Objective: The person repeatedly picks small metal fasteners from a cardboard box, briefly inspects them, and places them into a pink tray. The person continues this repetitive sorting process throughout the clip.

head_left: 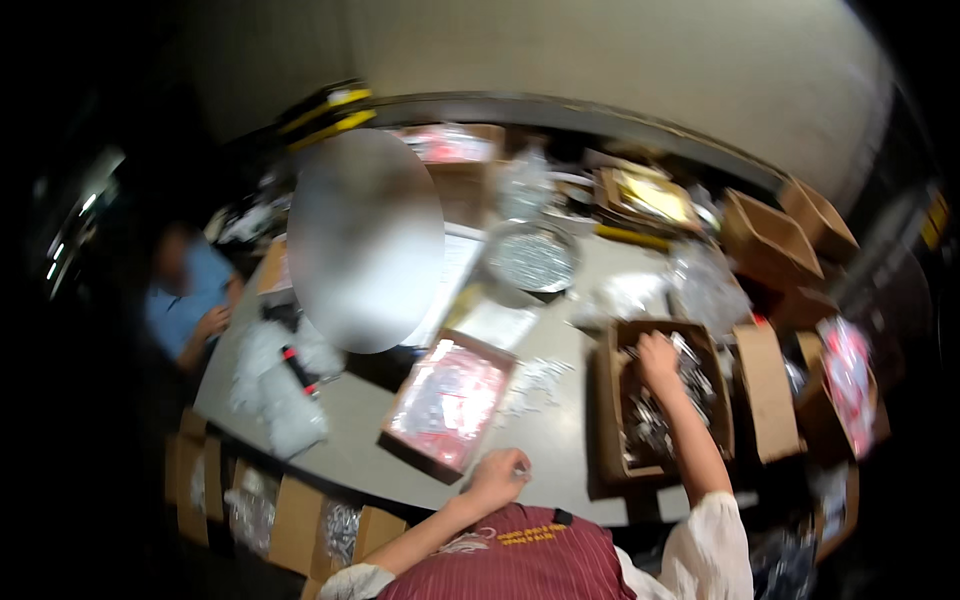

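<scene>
Reaching among metal parts (697, 372), right fingers (652, 346) blur; I cannot tell their grip

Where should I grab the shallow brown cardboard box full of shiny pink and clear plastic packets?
Probably hold the box by its two long walls, reaching from the near side, by the left hand. It lies open on top with a short end facing there, so both walls seem reachable. Mind the small white pieces beside its right wall.
</scene>
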{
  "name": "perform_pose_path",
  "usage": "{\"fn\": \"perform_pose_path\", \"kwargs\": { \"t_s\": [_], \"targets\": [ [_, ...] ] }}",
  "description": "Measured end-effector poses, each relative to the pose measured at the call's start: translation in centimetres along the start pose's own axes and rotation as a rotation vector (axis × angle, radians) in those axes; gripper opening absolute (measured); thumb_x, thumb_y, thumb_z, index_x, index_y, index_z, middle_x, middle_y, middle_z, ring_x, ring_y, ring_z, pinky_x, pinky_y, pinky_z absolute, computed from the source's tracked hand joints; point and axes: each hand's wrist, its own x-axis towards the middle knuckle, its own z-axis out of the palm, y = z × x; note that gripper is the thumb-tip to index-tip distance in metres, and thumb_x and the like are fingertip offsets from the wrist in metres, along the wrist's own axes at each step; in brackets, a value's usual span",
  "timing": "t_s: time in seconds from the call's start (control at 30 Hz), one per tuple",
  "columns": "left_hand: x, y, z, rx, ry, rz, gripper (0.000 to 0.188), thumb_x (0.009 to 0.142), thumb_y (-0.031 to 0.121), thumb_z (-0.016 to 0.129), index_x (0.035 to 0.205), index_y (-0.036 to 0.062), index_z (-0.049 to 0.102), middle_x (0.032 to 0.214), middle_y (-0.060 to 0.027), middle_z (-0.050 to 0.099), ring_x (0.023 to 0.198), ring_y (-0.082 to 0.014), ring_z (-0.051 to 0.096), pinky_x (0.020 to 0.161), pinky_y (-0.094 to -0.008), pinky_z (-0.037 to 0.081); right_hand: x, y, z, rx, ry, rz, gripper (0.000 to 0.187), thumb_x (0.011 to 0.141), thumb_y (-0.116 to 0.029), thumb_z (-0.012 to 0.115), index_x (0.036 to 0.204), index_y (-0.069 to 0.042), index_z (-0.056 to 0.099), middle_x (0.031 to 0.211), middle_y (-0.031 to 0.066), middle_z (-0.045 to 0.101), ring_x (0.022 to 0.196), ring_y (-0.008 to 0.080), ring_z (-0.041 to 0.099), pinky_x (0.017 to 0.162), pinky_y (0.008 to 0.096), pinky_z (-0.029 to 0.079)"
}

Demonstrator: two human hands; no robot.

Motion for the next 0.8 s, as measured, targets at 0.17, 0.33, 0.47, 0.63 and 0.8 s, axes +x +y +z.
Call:
{"fn": "perform_pose_path", "kwargs": {
  "t_s": [0.17, 0.33, 0.47, 0.63, 0.8],
  "targets": [
    [-2.3, 0.2, -0.7, 0.029, 0.05, -0.166, 0.015, 0.082, 0.011, 0.073, 0.094, 0.0062, 0.065, 0.092, -0.0132, 0.07, 0.091, -0.0316, 0.068, 0.079, -0.0438, 0.053, 1.4, -0.1, 8.1, -0.094, 0.147, -0.137, 0.013, 0.076, -0.015, 0.07, 0.089, -0.012, 0.07, 0.092, 0.0099, 0.068, 0.082, 0.0299, 0.07, 0.069, 0.0423, 0.056],
    [-2.4, -1.5, 1.5, -0.052, 0.151, -0.113, 0.013, 0.081, 0.011, 0.071, 0.088, 0.0074, 0.061, 0.085, -0.01, 0.068, 0.088, -0.0313, 0.066, 0.079, -0.044, 0.05, -1.4, -0.5, 6.7, -0.05, -0.02, -0.121, 0.008, 0.079, -0.017, 0.069, 0.08, -0.011, 0.073, 0.081, 0.0122, 0.073, 0.076, 0.03, 0.073, 0.066, 0.0424, 0.057],
    [-2.1, -0.2, 1.2, -0.078, 0.153, -0.103, 0.015, 0.08, 0.01, 0.072, 0.088, 0.0073, 0.061, 0.084, -0.0093, 0.067, 0.087, -0.0312, 0.066, 0.078, -0.044, 0.05, -1.5, -0.8, 5.4, -0.023, 0.031, -0.114, 0.01, 0.069, -0.015, 0.073, 0.071, -0.006, 0.069, 0.074, 0.0156, 0.07, 0.071, 0.0337, 0.071, 0.065, 0.0461, 0.055],
    [-1.7, -0.7, 2.1, -0.097, 0.088, -0.073, 0.014, 0.078, 0.01, 0.072, 0.087, 0.0076, 0.061, 0.082, -0.0089, 0.067, 0.084, -0.0316, 0.065, 0.077, -0.0431, 0.049, -1.2, -1.5, 3.7, 0.15, 0.057, -0.015, 0.012, 0.065, -0.014, 0.072, 0.072, -0.004, 0.072, 0.075, 0.0194, 0.07, 0.073, 0.0388, 0.07, 0.069, 0.0489, 0.056],
    [-1.3, -1.3, 2.3, -0.032, 0.094, 0.005, 0.012, 0.079, 0.011, 0.072, 0.085, 0.008, 0.062, 0.081, -0.0092, 0.067, 0.083, -0.0324, 0.065, 0.078, -0.0438, 0.049, -2.3, -2.3, -2.0, 0.369, 0.034, 0.042, 0.022, 0.064, -0.014, 0.072, 0.081, -0.003, 0.078, 0.078, 0.0222, 0.072, 0.078, 0.0408, 0.071, 0.074, 0.0479, 0.057]
  ]
}}
